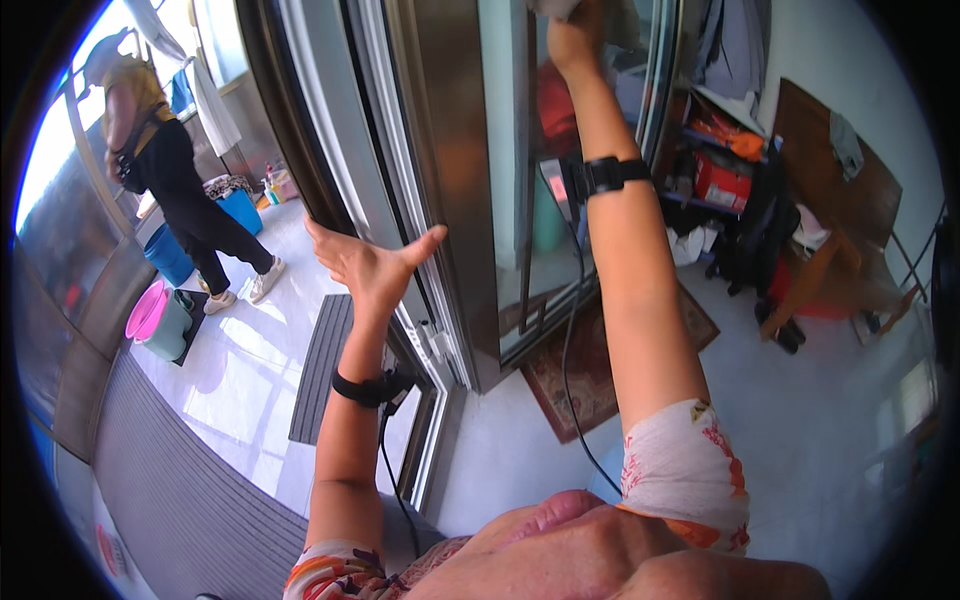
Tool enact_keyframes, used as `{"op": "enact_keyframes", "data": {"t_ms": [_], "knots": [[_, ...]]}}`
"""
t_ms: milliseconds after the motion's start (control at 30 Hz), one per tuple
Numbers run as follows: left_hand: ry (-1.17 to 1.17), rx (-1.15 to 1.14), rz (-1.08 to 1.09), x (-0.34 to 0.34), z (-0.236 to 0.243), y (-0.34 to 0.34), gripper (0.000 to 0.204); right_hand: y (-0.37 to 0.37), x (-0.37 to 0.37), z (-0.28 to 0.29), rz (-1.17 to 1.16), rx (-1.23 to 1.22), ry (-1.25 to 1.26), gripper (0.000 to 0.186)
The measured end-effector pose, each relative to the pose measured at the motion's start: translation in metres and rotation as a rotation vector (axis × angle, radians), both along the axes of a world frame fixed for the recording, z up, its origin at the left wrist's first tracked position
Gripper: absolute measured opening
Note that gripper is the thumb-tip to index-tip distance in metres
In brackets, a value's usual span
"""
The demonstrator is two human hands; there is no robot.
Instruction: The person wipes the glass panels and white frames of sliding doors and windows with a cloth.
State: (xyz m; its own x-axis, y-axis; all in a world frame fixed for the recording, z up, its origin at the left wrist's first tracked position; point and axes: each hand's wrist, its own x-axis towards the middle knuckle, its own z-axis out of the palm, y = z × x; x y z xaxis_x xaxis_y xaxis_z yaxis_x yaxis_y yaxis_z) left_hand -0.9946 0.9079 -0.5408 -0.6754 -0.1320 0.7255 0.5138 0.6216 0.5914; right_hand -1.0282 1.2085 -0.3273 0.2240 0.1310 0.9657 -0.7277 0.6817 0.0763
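My left hand [368, 268] is at the brown-and-white sliding door frame [345, 150], fingers stretched and thumb apart, with nothing in it. It appears to rest on or right beside the frame's edge; contact is hard to tell. My right arm reaches far up across the glass pane [510, 190]. At the top edge of the picture, my right hand [577, 38] is bent over a greyish cloth [553, 7] up against the glass. Its fingers are partly cut off by the picture's edge. Both wrists wear black straps with cables.
On the left, another person [180, 170] stands on the tiled floor near blue buckets [168, 255] and a pink basin [150, 308]. A grey ribbed mat [190, 460] lies along the floor. On the right are a patterned rug [560, 400], a cluttered shelf [690, 195] and a wooden chair [830, 270].
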Motion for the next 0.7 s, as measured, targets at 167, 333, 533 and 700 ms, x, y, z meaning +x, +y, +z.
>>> {"op": "enact_keyframes", "data": {"t_ms": [167, 333, 533, 700], "knots": [[-0.007, 0.012, 0.056, -0.014, 0.003, 0.006, 0.165, 0.120, -0.063, -0.136, -0.375, -0.365, -0.084, 0.042], [-0.016, -0.018, 0.109, -0.025, 0.003, -0.014, 0.165, 0.054, -0.051, -0.335, 0.320, -0.443, 0.263, 0.031], [0.000, -0.029, 0.072, -0.032, -0.003, -0.002, 0.165, 0.045, -0.015, -0.515, 0.066, -1.783, -0.871, 0.058], [0.046, -0.070, -0.045, -0.026, 0.003, -0.005, 0.165, 0.059, -0.014, -0.595, 0.340, -1.933, -0.955, 0.073]]}}
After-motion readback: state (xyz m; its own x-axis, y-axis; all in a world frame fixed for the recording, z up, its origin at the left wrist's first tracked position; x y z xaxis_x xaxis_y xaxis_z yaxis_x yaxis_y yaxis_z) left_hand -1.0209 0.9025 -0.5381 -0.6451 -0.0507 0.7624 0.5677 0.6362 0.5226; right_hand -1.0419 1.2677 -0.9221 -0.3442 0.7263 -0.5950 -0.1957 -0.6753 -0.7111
